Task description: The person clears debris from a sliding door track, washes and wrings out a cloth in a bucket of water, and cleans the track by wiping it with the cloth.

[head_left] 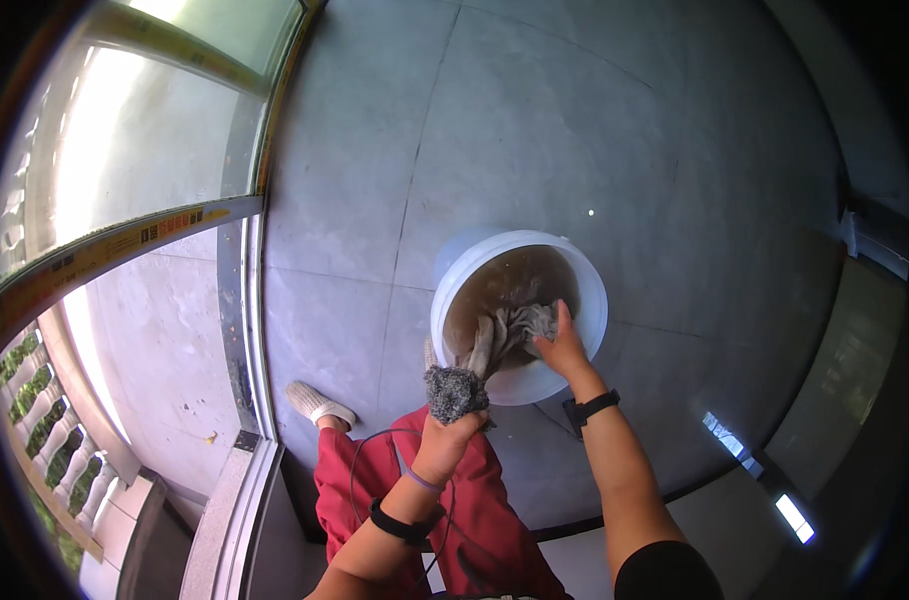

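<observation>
A white bucket (595, 312) stands on the floor in front of me, holding murky brown water (500, 283). My right hand (565, 352) reaches over its right side and grips the wet grey cloth (513, 328) inside it. At the bucket's near rim, my left hand (448, 440) is closed round a bunched, darker grey, shaggy end of cloth (456, 392). A twisted length of light grey fabric runs between the two hands across the bucket. Where the cloth dips into the water, its lower part is hidden.
Large grey tiles (520, 130) cover the floor. On the left is a glass door (165, 150) with a metal track (259, 370) and a balcony with a white balustrade (65, 450) beyond. My slippered foot (320, 403) is left of the bucket; a thin cable (355, 465) hangs across my red trousers.
</observation>
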The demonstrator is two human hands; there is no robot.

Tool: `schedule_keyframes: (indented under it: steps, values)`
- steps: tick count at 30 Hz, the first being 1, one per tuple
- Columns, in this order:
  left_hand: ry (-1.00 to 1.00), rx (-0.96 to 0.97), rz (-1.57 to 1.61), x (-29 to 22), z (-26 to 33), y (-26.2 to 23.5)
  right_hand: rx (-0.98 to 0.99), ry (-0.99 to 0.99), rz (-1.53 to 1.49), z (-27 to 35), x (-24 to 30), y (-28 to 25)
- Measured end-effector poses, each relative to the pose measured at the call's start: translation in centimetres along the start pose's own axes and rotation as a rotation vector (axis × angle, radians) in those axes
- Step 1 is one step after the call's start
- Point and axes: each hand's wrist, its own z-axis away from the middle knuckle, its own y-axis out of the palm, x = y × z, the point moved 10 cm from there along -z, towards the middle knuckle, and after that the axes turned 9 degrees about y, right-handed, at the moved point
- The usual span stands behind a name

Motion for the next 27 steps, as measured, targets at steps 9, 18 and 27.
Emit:
schedule_keyframes:
  steps: [9,18,27]
  values:
    - [0.118,0.102,-0.257,-2.0,-2.6,-2.2,0.312,-0.486,0.760,2.2,7.3,11.6]
    - [0.246,-0.303,-0.849,-7.4,-7.2,-15.5,0.352,-0.406,0.448,8.1,7.5,5.6]
    - [0.154,-0.434,-0.686,-7.4,-16.1,-22.7,0.189,-0.608,0.199,18.1,17.7,-1.5]
